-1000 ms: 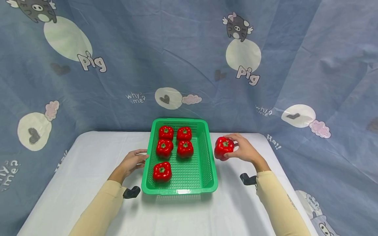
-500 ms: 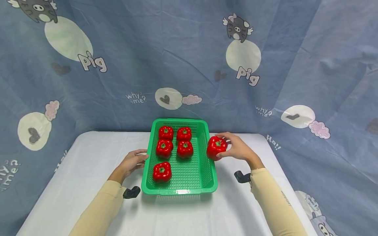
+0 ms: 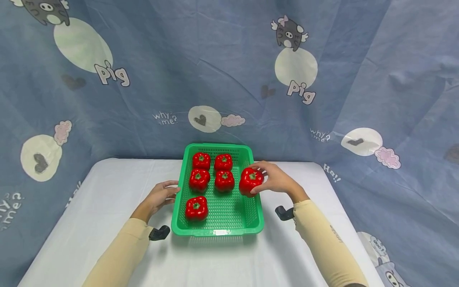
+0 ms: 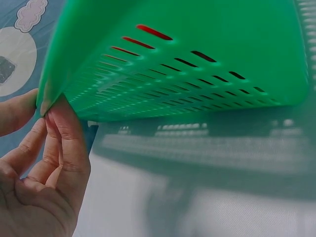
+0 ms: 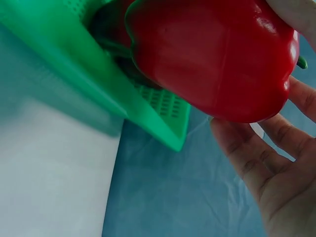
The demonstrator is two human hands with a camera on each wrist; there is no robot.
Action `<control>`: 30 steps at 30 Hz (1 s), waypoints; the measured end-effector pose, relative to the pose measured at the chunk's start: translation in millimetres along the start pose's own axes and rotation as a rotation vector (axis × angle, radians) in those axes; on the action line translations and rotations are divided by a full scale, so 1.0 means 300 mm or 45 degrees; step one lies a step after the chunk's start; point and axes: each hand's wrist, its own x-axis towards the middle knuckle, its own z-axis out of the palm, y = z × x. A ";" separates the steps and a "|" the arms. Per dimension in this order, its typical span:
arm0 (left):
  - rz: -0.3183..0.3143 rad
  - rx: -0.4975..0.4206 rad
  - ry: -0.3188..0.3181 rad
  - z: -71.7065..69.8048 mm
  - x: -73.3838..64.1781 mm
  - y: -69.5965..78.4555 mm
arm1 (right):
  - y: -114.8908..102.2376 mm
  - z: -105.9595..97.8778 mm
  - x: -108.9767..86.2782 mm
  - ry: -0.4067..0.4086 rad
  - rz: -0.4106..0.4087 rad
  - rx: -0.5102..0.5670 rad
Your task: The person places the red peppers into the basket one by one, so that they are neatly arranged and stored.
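A red bell pepper (image 3: 250, 182) is held between the thumb and fingers of my right hand (image 3: 277, 180), above the right side of a green plastic basket (image 3: 261, 217). The right wrist view shows the same bell pepper (image 5: 217, 59) close up, its green stem toward the palm. My left hand (image 3: 160, 198) pinches the basket's left rim; in the left wrist view the thumb and fingers of the left hand (image 4: 49, 173) meet on that rim. Inside the basket sit several more red bell peppers: two at the back, two in the middle row, and one bell pepper (image 3: 196, 208) at the front left.
The basket stands on a white table (image 3: 118, 191). Behind the table hangs a blue cloth (image 3: 229, 79) printed with pigs and hearts. Both arms wear beige sleeves, each with a black camera mount (image 3: 284, 213) near the wrist.
My right hand has moved left with the bell pepper, from beside the basket, across its right rim, to above its inside. The left hand has stayed at the left rim.
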 end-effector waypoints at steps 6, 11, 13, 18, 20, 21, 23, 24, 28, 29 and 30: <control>0.004 -0.012 -0.003 -0.002 -0.008 0.002 | -0.022 0.034 0.028 -0.071 0.019 -0.012; 0.010 -0.018 -0.006 -0.005 -0.009 -0.001 | -0.034 0.055 0.049 -0.116 0.008 -0.024; 0.012 -0.018 -0.007 -0.005 -0.008 -0.003 | -0.036 0.065 0.058 -0.135 0.004 -0.047; 0.005 -0.014 -0.005 -0.005 -0.009 -0.003 | -0.036 0.098 0.078 -0.207 0.028 -0.063; 0.003 -0.011 -0.003 -0.005 -0.008 -0.004 | -0.038 0.113 0.087 -0.228 0.039 -0.069; 0.001 -0.011 -0.002 -0.006 -0.007 -0.005 | -0.041 0.119 0.091 -0.235 0.040 -0.077; 0.001 -0.010 0.000 -0.008 -0.005 -0.007 | -0.047 0.131 0.099 -0.243 0.048 -0.107; 0.002 -0.008 0.000 -0.009 -0.003 -0.008 | -0.052 0.135 0.103 -0.250 0.050 -0.123; 0.005 -0.003 -0.004 -0.009 0.004 -0.011 | -0.068 0.157 0.117 -0.290 0.044 -0.200; 0.005 -0.002 -0.003 -0.009 0.005 -0.011 | -0.072 0.163 0.120 -0.302 0.042 -0.211; 0.006 0.000 -0.005 -0.008 0.006 -0.012 | -0.076 0.169 0.123 -0.317 0.040 -0.226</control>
